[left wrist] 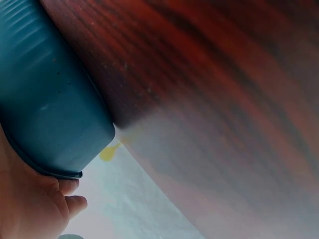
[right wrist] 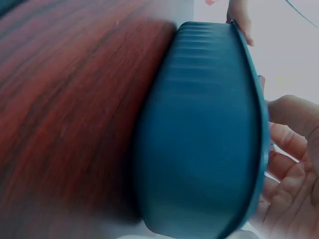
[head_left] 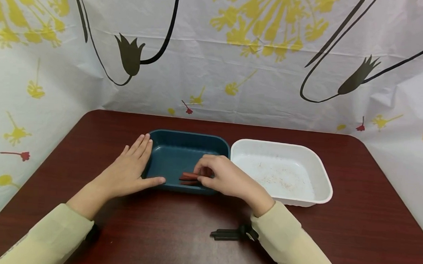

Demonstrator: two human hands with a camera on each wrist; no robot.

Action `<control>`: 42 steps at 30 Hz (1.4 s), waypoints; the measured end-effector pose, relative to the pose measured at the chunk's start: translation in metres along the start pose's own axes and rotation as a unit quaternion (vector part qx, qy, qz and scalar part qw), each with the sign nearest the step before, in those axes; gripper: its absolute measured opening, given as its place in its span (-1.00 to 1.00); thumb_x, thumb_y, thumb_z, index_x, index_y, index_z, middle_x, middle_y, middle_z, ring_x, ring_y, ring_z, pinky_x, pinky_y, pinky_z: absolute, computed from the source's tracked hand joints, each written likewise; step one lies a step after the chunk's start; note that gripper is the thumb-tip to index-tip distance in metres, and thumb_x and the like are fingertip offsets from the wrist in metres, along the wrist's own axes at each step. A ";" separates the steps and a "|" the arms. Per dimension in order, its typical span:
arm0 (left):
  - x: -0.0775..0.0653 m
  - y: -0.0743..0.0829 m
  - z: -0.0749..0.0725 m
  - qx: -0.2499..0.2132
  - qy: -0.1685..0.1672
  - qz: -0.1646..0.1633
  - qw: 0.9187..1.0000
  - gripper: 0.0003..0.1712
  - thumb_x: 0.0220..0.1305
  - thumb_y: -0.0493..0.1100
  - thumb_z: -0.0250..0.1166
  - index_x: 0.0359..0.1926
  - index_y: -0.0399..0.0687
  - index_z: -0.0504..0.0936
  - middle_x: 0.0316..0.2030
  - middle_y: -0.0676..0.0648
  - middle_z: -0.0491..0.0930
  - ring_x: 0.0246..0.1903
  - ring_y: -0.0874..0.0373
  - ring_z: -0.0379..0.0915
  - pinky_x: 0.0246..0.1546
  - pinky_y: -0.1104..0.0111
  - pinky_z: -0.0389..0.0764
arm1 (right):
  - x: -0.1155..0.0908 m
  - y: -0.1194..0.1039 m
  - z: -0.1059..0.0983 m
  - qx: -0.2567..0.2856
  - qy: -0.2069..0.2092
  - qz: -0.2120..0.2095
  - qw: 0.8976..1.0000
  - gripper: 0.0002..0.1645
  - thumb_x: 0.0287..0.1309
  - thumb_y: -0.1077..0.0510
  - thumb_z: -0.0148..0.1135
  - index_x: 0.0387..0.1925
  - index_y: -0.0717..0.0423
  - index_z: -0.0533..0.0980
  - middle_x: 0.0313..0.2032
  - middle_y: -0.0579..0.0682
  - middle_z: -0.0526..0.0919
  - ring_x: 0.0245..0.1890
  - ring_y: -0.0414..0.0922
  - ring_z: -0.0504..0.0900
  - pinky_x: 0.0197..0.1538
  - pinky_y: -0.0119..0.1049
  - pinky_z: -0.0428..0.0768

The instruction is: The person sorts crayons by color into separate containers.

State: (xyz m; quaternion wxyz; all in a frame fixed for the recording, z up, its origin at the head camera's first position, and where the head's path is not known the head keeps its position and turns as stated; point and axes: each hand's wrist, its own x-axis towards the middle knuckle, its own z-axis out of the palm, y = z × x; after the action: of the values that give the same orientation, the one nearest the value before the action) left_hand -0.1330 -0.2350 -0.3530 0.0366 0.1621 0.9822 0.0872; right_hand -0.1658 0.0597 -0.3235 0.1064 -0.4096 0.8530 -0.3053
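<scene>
A dark teal tray (head_left: 176,136) stands on the table. My left hand (head_left: 129,171) rests on its left end, fingers straight along the rim and thumb spread towards the front edge. In the left wrist view, part of that hand (left wrist: 32,199) lies against the rim. My right hand (head_left: 223,176) reaches over the tray's front right and pinches some thin reddish-brown sticks (head_left: 189,176) between thumb and fingers. In the right wrist view, the tray wall (right wrist: 199,134) hides the sticks; the fingers of the hand (right wrist: 291,169) show curled behind the rim.
A white tray (head_left: 237,149) with brown crumbs on its floor adjoins the teal tray's right side. Dark rod-like pieces (head_left: 226,235) show by my right wrist; whether they belong to the wrist device I cannot tell. Patterned sheeting (head_left: 213,92) encloses the reddish-brown table (head_left: 157,240).
</scene>
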 end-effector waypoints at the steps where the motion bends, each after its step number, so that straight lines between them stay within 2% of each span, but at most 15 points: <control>1: 0.000 0.000 0.000 0.000 0.000 0.000 1.000 0.34 0.20 0.60 0.02 0.54 -0.35 -0.16 0.58 -0.28 -0.29 0.57 -0.23 -0.38 0.45 -0.26 -0.04 | 0.002 0.001 0.001 -0.001 -0.002 0.000 1.000 -0.89 0.27 0.22 0.28 -0.18 0.03 0.64 -0.27 -0.13 0.62 -0.41 -0.27 0.47 -0.32 -0.41 0.53; 11: 0.001 0.001 0.000 0.000 0.000 0.002 1.000 0.34 0.20 0.59 0.02 0.54 -0.37 -0.16 0.58 -0.29 -0.29 0.57 -0.23 -0.36 0.45 -0.23 0.01 | 0.019 0.009 0.007 -0.012 -0.034 0.004 0.999 -0.89 0.26 0.24 0.27 -0.19 0.05 0.66 -0.30 -0.08 0.62 -0.42 -0.27 0.50 -0.31 -0.45 0.53; 22: 0.001 0.001 -0.001 -0.005 -0.003 0.002 1.000 0.34 0.19 0.59 0.03 0.54 -0.37 -0.16 0.58 -0.29 -0.29 0.57 -0.22 -0.37 0.46 -0.22 0.01 | 0.025 0.010 0.011 -0.043 -0.053 0.030 0.997 -0.90 0.27 0.24 0.28 -0.21 0.03 0.66 -0.25 -0.06 0.64 -0.37 -0.24 0.52 -0.27 -0.40 0.55; 28: 0.000 0.001 -0.001 -0.007 -0.004 0.001 1.000 0.35 0.19 0.59 0.04 0.54 -0.37 -0.16 0.58 -0.29 -0.29 0.57 -0.23 -0.36 0.45 -0.22 0.03 | 0.025 0.008 0.011 -0.053 -0.061 0.038 0.996 -0.89 0.28 0.27 0.26 -0.23 0.05 0.66 -0.24 -0.05 0.65 -0.34 -0.20 0.52 -0.24 -0.35 0.56; 35: 0.000 0.003 0.000 -0.011 -0.005 0.003 1.000 0.34 0.20 0.58 0.04 0.54 -0.38 -0.16 0.57 -0.30 -0.29 0.57 -0.24 -0.37 0.45 -0.23 0.02 | 0.022 0.006 0.011 -0.062 -0.061 0.054 0.995 -0.87 0.29 0.21 0.27 -0.15 0.04 0.66 -0.11 -0.02 0.68 -0.14 -0.14 0.61 -0.02 -0.22 0.62; 42: -0.001 0.003 -0.001 -0.008 -0.004 0.002 1.000 0.34 0.19 0.58 0.05 0.53 -0.39 -0.15 0.57 -0.31 -0.28 0.57 -0.25 -0.36 0.45 -0.22 0.02 | 0.013 0.003 0.002 -0.052 -0.047 0.039 0.997 -0.83 0.30 0.18 0.27 -0.11 0.05 0.66 -0.10 -0.04 0.67 -0.16 -0.14 0.62 -0.07 -0.25 0.62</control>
State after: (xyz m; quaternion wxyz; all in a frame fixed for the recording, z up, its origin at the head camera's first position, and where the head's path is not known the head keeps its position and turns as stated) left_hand -0.1316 -0.2329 -0.3518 0.0421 0.1643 0.9810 0.0946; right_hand -0.1753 0.0504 -0.3263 0.1363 -0.3950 0.8771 -0.2367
